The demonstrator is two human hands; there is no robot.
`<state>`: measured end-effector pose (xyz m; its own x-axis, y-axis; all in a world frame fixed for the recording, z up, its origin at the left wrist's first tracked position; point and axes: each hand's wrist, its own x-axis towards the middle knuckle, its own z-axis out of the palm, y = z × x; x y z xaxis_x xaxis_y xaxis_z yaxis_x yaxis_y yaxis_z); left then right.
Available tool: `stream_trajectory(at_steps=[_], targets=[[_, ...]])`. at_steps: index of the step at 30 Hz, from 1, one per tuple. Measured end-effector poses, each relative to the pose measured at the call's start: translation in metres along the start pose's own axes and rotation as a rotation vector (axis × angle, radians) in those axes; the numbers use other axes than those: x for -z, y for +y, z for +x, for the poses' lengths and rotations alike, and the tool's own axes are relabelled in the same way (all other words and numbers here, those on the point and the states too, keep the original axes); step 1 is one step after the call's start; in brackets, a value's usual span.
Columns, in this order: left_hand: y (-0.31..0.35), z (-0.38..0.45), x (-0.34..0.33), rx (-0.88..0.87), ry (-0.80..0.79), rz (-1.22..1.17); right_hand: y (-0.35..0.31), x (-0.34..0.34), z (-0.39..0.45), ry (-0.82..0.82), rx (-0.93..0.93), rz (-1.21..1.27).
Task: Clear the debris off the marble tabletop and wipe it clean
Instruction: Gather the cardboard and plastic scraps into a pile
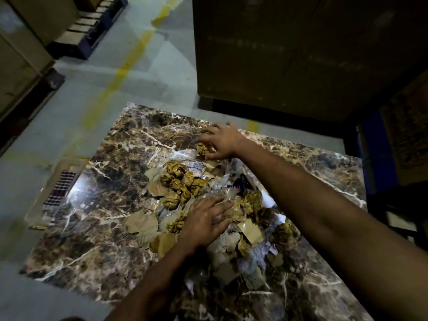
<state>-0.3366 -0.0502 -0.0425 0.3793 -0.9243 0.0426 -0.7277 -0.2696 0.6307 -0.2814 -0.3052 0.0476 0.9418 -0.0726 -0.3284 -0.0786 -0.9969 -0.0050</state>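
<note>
A brown marble tabletop [97,230] with white veins carries a heap of debris [183,181]: crumpled gold wrappers, torn brown paper and clear plastic scraps. My right hand [221,141] reaches to the far side of the heap, its fingers curled over a crumpled gold wrapper [202,149]. My left hand [205,220] lies flat on the near part of the heap, fingers spread over plastic and paper.
A large cardboard box [289,54] stands just behind the table at the right. Pale floor with a yellow line [120,68] lies to the left. A checked cloth [60,188] sits on cardboard below the table's left edge. Stacked boxes stand at far left.
</note>
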Motion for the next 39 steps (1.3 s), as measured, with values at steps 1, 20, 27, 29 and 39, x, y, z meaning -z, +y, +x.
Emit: stream_trajectory(at_steps=[1,20,27,29,39], targets=[[-0.002,0.000,-0.001,0.001,-0.003,0.004,0.002,-0.010,0.008,-0.062,0.065,-0.152],[0.007,-0.003,-0.001,0.086,0.007,0.049,0.021,-0.119,-0.112,0.037,-0.300,0.400],[0.016,-0.003,0.006,0.105,-0.016,0.094,0.014,-0.092,-0.123,0.213,-0.241,1.082],[0.017,-0.001,0.006,0.134,-0.034,0.094,-0.002,-0.076,-0.139,0.183,-0.204,1.174],[0.035,-0.006,0.009,0.457,0.180,-0.319,-0.142,-0.099,-0.198,0.362,-0.338,0.807]])
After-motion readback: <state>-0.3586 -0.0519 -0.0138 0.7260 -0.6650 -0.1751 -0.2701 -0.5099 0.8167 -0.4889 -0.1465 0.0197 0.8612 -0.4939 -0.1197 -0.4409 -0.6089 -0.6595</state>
